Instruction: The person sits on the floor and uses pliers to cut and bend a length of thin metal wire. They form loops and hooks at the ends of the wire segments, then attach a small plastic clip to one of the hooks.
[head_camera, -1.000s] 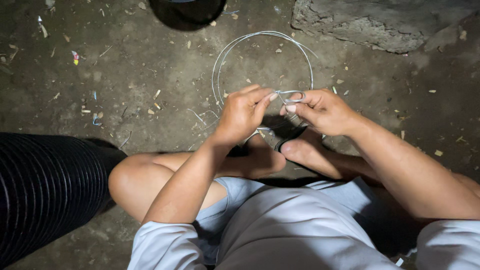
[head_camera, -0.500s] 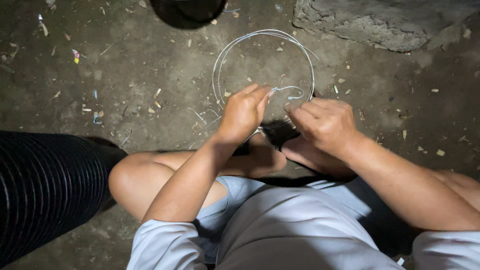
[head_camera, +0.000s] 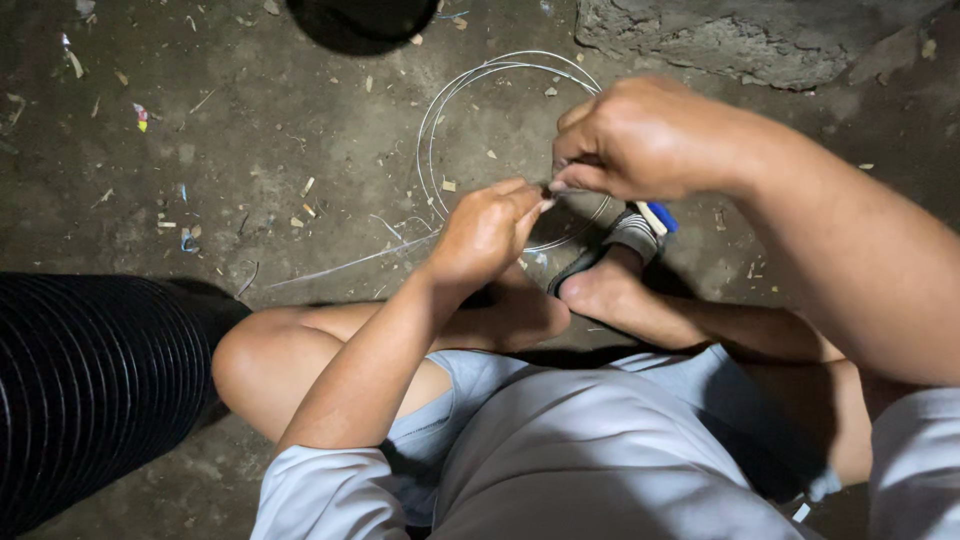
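I sit cross-legged on a dirty concrete floor. My left hand pinches a thin pale wire between thumb and fingers just above my knees. My right hand is raised closer to the camera, fingers closed on the same wire right beside the left fingertips. A coil of thin wire lies in a loop on the floor beyond both hands, and one strand trails off to the left. My foot in a dark sandal rests under the hands.
A black ribbed hose or duct lies at my left side. A dark round object sits at the top edge. A rough slab of concrete is at the upper right. Small scraps litter the floor.
My right hand has lifted up and toward the camera, drawing the wire away from the left hand. The left hand has stayed almost in place.
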